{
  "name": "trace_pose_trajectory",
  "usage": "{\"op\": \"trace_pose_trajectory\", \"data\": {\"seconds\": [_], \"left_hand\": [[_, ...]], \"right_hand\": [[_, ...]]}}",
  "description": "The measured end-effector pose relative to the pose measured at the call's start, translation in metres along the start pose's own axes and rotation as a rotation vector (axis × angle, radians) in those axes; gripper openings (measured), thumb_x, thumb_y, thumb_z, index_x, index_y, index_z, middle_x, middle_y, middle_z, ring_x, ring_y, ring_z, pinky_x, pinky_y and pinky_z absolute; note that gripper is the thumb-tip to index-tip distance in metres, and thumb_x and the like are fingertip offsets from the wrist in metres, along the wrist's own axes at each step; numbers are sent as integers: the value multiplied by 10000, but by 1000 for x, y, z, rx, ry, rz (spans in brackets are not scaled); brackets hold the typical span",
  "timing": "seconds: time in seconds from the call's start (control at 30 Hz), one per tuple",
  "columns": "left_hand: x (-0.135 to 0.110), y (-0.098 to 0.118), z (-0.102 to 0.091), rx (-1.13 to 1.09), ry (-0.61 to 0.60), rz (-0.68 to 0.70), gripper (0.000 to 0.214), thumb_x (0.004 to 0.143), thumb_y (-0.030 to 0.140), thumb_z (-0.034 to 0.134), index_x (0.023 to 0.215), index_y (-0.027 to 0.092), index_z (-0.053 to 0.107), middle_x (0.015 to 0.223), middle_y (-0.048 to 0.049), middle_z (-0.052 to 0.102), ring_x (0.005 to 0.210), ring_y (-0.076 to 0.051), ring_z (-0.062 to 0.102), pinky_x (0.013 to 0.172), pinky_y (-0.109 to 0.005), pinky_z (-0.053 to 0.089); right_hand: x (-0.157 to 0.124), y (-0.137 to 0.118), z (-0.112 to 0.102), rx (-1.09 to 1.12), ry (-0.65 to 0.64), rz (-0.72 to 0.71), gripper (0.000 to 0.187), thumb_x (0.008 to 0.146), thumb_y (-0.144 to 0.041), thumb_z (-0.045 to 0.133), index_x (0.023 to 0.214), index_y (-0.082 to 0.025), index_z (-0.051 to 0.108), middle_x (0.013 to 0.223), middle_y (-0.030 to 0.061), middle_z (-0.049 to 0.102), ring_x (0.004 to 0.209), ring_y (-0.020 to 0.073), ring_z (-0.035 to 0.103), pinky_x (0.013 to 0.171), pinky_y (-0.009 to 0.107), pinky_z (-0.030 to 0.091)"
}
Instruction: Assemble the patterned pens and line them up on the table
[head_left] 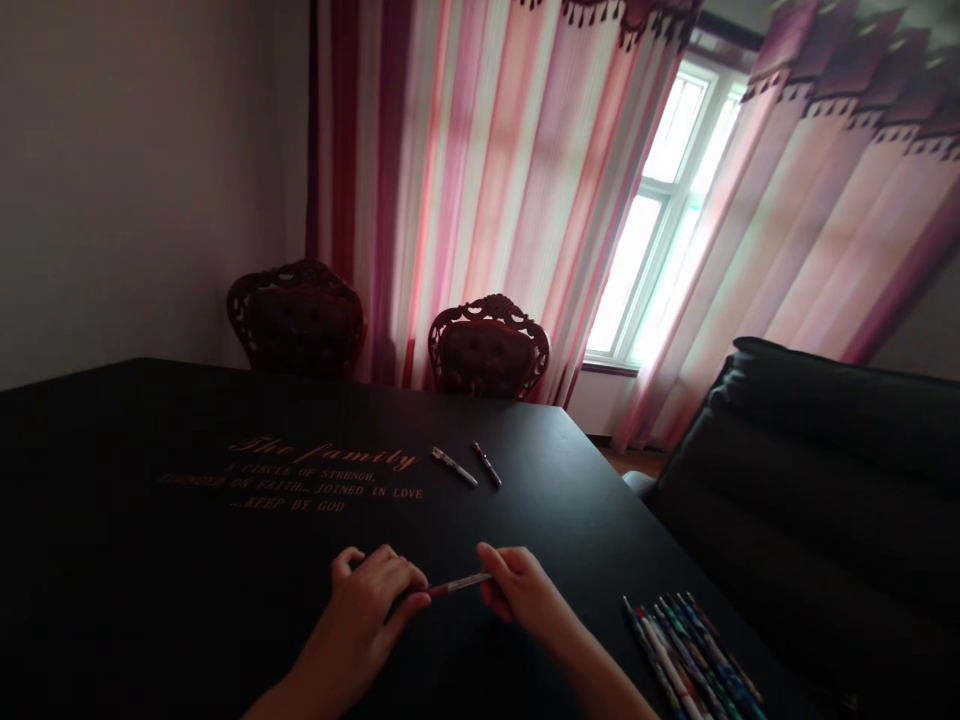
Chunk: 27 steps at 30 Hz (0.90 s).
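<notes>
Between my two hands a slim pen (459, 583) is held almost level, just above the dark table. My left hand (375, 590) pinches its darker reddish end between thumb and fingers. At the paler end, the thumb and fingers of my right hand (521, 590) are closed on it. Farther out on the table lie two more pens, a pale one with a gold-coloured part (454, 467) and a dark one with light bands (487, 465), side by side and apart from my hands.
Several pens (686, 655) lie in a row at the table's right side. The black table (135, 590) bears printed lettering (322, 455). Two carved chairs (489, 350) stand behind it, before striped curtains (495, 180) and a window. A black leather seat (825, 480) stands at the right.
</notes>
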<state>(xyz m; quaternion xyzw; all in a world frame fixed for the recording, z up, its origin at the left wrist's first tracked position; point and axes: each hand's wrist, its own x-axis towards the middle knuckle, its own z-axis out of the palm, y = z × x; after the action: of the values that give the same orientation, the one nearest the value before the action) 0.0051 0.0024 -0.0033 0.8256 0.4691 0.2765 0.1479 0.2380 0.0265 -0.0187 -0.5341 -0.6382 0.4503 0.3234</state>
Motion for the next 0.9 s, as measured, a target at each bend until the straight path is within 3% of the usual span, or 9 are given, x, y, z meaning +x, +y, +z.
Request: {"op": "trace_pose_trajectory", "data": {"seconds": [0.13, 0.27, 0.3, 0.37, 0.47, 0.57, 0.9], "left_hand": [[2, 2, 1, 15, 14, -38, 217, 968, 402, 446, 925, 287, 625, 890, 31, 683, 869, -187, 606, 852, -406, 279], [2, -3, 2, 6, 4, -76, 278, 968, 433, 420, 881, 282, 637, 830, 28, 675, 817, -185, 597, 832, -390, 295], [2, -5, 2, -4, 0, -90, 291, 966, 442, 416, 871, 285, 641, 814, 30, 674, 805, -184, 597, 836, -390, 300], [2, -7, 2, -22, 7, -111, 285, 957, 451, 427, 869, 297, 651, 812, 32, 679, 802, -187, 602, 848, -391, 307], [1, -9, 2, -34, 46, -103, 248, 937, 458, 467, 885, 313, 662, 838, 30, 694, 814, -193, 608, 846, -386, 318], [1, -9, 2, -33, 73, -97, 254, 932, 463, 468, 880, 313, 667, 825, 31, 693, 807, -194, 608, 838, -375, 329], [1, -10, 2, -32, 54, -124, 246, 943, 444, 451, 909, 318, 660, 853, 32, 689, 826, -191, 608, 872, -396, 309]], "right_hand": [[-10, -4, -1, -136, 35, -116, 429, 935, -430, 461, 628, -168, 607, 476, -38, 493, 462, 95, 436, 492, 217, 308], [-24, -17, -1, -235, 129, -240, 69, 811, -235, 641, 759, -189, 645, 693, -20, 617, 645, 121, 531, 589, 214, 365], [-26, -20, -2, -242, 159, -253, 52, 782, -233, 676, 811, -197, 652, 745, -15, 632, 682, 130, 543, 610, 218, 377], [-27, -24, -4, -248, 189, -239, 91, 812, -286, 662, 849, -202, 656, 750, -8, 643, 687, 140, 552, 624, 231, 387], [-26, -24, -8, -216, 138, -170, 211, 878, -332, 575, 738, -189, 643, 607, -16, 607, 582, 128, 522, 572, 236, 369], [-24, -21, -10, -107, 113, -185, 121, 807, -308, 657, 826, -191, 640, 699, -12, 645, 632, 131, 550, 574, 225, 387], [-18, -11, -14, 83, 123, -205, 199, 809, -368, 660, 872, -183, 622, 780, 12, 657, 706, 148, 579, 638, 254, 442]]}}
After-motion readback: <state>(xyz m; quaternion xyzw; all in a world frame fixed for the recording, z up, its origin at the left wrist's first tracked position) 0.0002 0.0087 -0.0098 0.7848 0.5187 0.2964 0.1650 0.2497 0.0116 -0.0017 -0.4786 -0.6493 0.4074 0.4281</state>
